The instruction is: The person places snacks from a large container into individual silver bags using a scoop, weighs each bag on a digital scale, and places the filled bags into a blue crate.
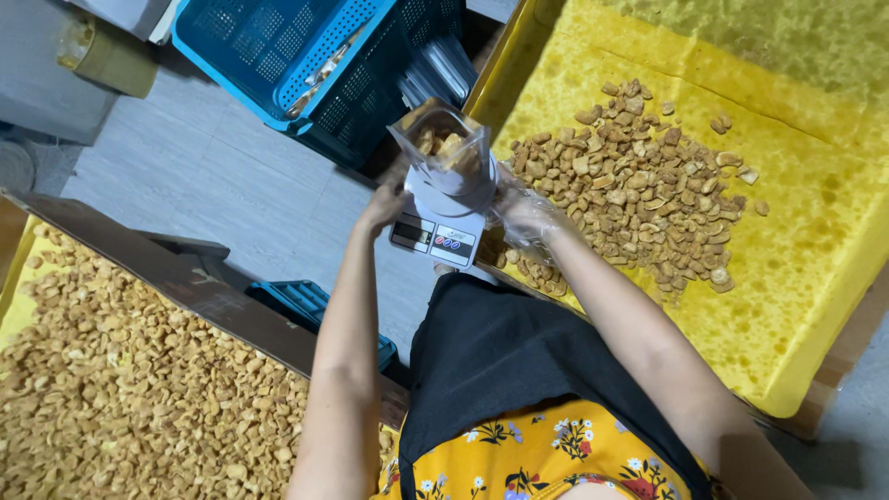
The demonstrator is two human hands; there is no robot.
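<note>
A clear plastic stand-up pouch (446, 153), partly filled with pale brown fried snack pieces, stands upright on a small white digital kitchen scale (437, 231), its mouth spread wide, so its weight rests on the scale rather than in the hands. The bare left hand (384, 206) sits at the pouch's left side, fingers curled in a narrow grip against the lower edge of the bag; whether they pinch the plastic or only steady it cannot be told. The right hand (528, 218), covered by a thin transparent plastic glove, presses against the pouch's right side, so the two hands flank the bag and keep it from tipping. Whether the gloved fingers close on the pouch or on snack pieces is hidden behind the bag. Just right of the scale a loose heap of the same golden-brown snack pieces (639, 190) lies spread on a yellow oil-stained sheet lining a shallow worktop tray (796, 306), close enough for the gloved hand to reach. At lower left a second, much larger bed of snack pieces (120, 389) fills another yellow-lined tray behind a dark wooden edge (194, 282). Above the scale, blue perforated plastic crates (315, 56) stand on the grey floor (213, 167).
</note>
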